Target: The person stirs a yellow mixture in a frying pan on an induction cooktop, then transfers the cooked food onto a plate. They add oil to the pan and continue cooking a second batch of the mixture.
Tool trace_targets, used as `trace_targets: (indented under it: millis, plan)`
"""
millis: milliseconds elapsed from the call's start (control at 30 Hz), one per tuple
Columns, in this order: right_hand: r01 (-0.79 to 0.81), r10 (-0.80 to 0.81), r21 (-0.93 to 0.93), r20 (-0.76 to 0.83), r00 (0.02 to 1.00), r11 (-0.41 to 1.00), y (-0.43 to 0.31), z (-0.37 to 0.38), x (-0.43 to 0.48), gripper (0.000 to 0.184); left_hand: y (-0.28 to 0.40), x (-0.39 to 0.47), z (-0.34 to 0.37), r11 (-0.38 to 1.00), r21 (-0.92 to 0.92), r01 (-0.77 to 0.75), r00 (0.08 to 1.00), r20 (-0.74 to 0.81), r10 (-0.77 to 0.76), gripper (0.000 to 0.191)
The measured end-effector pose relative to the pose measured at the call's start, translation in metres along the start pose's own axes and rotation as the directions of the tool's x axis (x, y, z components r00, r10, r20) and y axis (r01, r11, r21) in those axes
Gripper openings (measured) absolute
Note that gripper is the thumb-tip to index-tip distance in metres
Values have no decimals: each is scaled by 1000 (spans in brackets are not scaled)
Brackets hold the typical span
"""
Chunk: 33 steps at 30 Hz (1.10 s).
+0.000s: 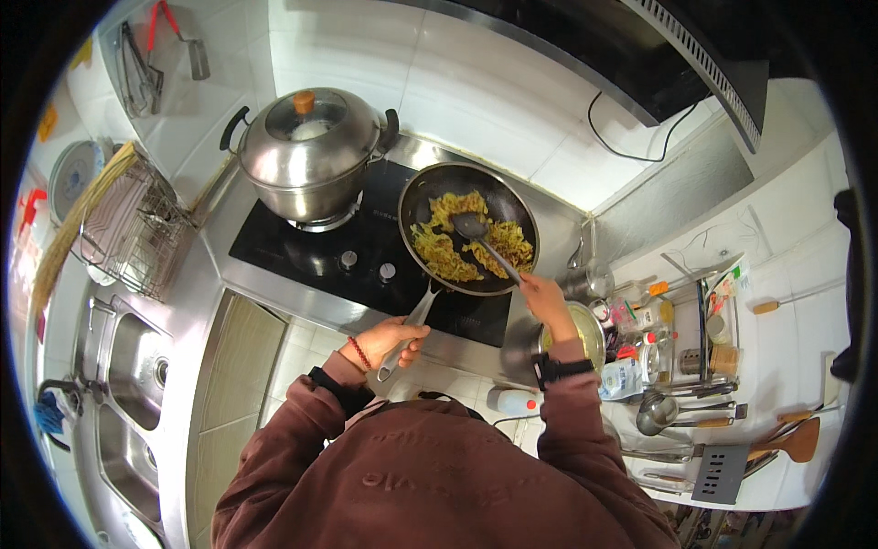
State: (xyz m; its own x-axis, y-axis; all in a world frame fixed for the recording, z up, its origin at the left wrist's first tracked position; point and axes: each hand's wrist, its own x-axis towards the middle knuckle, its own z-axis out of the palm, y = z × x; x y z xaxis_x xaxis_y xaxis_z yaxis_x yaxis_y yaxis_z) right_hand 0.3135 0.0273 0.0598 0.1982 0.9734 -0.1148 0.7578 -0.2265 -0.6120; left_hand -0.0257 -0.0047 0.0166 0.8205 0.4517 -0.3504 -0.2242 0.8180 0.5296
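Observation:
A dark frying pan (504, 180) sits over the right side of the black gas hob (315, 257). My left hand (392, 341) grips its metal handle (420, 312), which points back at me. Inside the pan lie browned yellow-green pieces of food (446, 250), apparently egg with shredded vegetable, broken into several clumps. A spatula (470, 226) with a dark head rests among these clumps. My right hand (547, 302) is closed around the spatula's handle, above the pan's near right rim. The burner beneath the pan is hidden.
On the left burner stands a lidded steel pot (305, 161). A metal bowl (583, 336) with pale yellow contents is by my right wrist. Jars, bags and ladles (657, 414) crowd the right side. A wire dish rack (140, 237) and double sink (137, 360) are left; the range hood (583, 48) hangs above.

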Motion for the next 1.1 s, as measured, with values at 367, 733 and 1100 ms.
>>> trace_targets:
  millis: [367,733,1100]
  plan:
    - [173,-158,-440,70,985,881,-51,-123,14,26,2,1,5,999,43,-1,998,-55,4,28]
    - [-126,340,-387,557,757,913,-124,-175,95,25,2,0,-2,997,69,25,996,-89,-19,25]
    - [-203,370,-320,644,670,925,-62,-183,81,27,11,-3,4,994,102,39,998,-59,-33,34]
